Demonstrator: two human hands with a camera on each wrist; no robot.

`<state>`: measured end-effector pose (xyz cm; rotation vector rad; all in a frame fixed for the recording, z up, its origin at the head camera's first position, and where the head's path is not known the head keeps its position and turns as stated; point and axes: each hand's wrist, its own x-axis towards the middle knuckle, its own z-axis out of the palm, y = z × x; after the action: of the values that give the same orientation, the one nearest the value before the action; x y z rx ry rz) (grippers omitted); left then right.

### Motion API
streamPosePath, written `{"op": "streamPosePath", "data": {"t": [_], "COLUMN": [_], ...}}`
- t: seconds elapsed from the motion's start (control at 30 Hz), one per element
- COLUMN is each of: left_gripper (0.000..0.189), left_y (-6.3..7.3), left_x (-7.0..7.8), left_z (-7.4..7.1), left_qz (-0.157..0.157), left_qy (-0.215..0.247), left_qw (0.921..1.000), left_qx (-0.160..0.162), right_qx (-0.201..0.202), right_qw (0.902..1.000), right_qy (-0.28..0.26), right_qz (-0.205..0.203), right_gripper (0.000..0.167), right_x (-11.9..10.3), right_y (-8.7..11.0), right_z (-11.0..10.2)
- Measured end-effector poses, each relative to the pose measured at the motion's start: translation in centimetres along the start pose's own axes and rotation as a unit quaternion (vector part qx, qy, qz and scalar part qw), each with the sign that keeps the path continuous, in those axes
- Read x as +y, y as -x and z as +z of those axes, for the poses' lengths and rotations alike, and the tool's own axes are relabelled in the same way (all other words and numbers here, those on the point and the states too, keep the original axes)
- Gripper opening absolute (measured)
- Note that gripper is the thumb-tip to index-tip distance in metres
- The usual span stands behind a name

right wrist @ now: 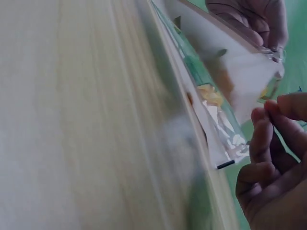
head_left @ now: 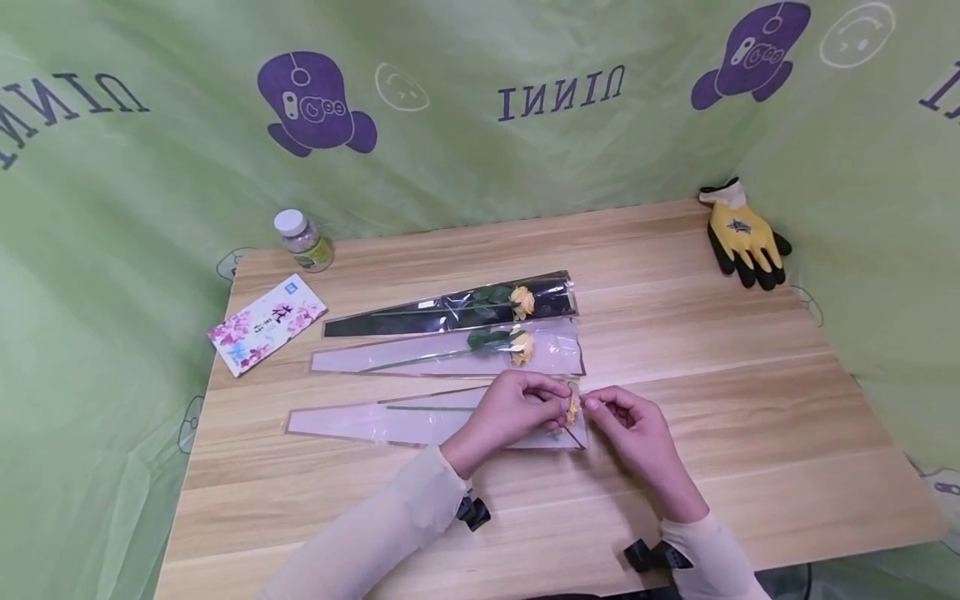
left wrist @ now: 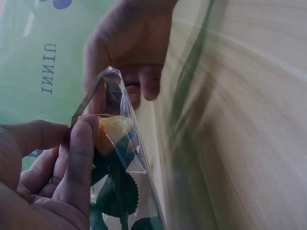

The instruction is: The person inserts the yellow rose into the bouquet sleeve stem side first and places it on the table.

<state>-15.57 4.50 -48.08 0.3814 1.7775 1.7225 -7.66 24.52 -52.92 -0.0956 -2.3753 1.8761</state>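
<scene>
A clear-fronted, pale-backed flower sleeve lies lowest of three, holding an artificial yellow rose with green leaves. With thumb and fingers, my left hand pinches the film at the sleeve's wide mouth, beside the bloom. My right hand is at the same end, thumb and fingertips pinched together at the mouth's edge; the film between them is hard to make out. In the right wrist view, the sleeve's wide end hangs between both hands. My left hand hides part of the stem in the head view.
Above lie a white-backed sleeve and a black-backed sleeve, each with a yellow rose. A floral-printed box and a white-lidded jar stand at the left. A yellow-black glove lies at the far right corner of the wooden table.
</scene>
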Motion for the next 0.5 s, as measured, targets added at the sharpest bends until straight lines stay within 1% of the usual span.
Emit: {"op": "streamPosePath", "data": {"t": [0.07,0.17,0.23,0.3,0.37,0.5], "left_gripper": [0.012,0.012,0.013,0.013,0.013,0.011], "left_y": [-0.1,-0.3,-0.5,-0.6,-0.9,-1.5], "left_x": [-0.1,-0.2,-0.2,-0.3,-0.3,-0.5], "left_z": [0.0,0.2,0.5,0.8,1.0,1.3], "left_qz": [-0.001,0.001,0.002,-0.001,-0.003,-0.003], "left_qy": [-0.003,-0.003,-0.002,0.001,-0.002,-0.027], "left_qw": [1.0000,1.0000,1.0000,1.0000,1.0000,0.9996], "left_qx": [0.003,0.003,-0.001,-0.005,-0.008,-0.002], "right_qx": [-0.015,-0.059,-0.086,-0.106,-0.111,-0.093], "right_qw": [0.9995,0.9962,0.9935,0.9915,0.9913,0.9936], "right_qy": [0.001,0.003,0.004,0.010,0.021,0.039], "right_qz": [-0.026,-0.063,-0.073,-0.074,-0.067,-0.050], "right_gripper": [0.012,0.022,0.028,0.033,0.036,0.037], "right_x": [-0.1,-0.2,-0.2,-0.2,-0.2,-0.1], "right_y": [0.0,0.0,0.1,0.1,0.1,0.1], "right_z": [-0.1,-0.1,0.1,0.2,0.2,-0.2]}}
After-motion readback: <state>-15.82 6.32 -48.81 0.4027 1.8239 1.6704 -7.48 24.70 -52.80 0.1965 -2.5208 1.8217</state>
